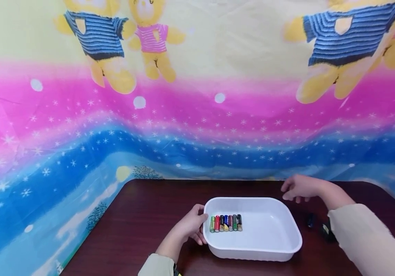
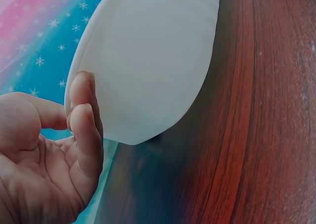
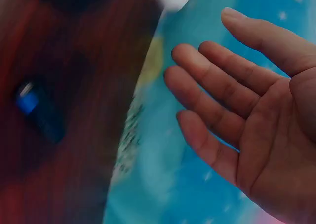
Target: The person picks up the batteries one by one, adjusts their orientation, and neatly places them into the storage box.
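A white plastic tray (image 1: 263,230) with raised walls stands on the table. Several AA-size batteries (image 1: 226,223) of different colours lie side by side in a row in its left part. My left hand (image 1: 192,224) grips the tray's left rim; in the left wrist view the thumb and fingers pinch the wall from both sides. Off the tray's right back corner, my right hand (image 1: 299,188) is raised over the table with nothing in it. Its fingers are loosely extended in the right wrist view. A dark battery with a blue band (image 3: 39,109) lies on the table nearby.
The dark reddish-brown wooden table (image 1: 142,222) has rounded back corners. Directly behind it hangs a cloth backdrop (image 1: 197,126) printed with bears and snowflakes. A black wrist-worn device (image 1: 328,232) shows beside the right sleeve.
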The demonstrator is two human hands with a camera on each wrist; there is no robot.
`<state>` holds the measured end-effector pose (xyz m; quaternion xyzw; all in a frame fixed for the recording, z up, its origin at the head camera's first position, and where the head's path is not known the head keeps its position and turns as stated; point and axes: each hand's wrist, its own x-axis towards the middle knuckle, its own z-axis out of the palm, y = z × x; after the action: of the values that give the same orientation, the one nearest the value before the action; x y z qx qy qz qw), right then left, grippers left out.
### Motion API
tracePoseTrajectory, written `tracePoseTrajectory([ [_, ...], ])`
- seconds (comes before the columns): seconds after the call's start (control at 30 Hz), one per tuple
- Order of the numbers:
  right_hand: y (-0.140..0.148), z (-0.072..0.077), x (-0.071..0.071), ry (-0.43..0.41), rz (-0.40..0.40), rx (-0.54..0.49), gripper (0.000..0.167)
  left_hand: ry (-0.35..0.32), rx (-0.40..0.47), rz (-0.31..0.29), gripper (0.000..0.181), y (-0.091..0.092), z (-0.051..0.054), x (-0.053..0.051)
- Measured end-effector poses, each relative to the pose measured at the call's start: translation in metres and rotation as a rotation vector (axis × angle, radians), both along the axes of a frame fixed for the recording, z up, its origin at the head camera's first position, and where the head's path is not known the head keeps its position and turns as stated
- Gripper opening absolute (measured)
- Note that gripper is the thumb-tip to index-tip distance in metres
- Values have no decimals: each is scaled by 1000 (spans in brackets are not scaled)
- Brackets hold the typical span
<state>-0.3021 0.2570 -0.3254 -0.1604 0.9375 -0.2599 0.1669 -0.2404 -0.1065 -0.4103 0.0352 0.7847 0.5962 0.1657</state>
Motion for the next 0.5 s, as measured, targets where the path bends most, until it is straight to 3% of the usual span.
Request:
tracePoseTrajectory([
  [0.27, 50, -28, 6, 25, -69, -10, 39, 2, -11, 7, 38, 0, -1, -1],
  [0.5, 64, -52, 12, 39, -99, 43, 48, 5, -14, 10, 37, 1, 0, 0],
])
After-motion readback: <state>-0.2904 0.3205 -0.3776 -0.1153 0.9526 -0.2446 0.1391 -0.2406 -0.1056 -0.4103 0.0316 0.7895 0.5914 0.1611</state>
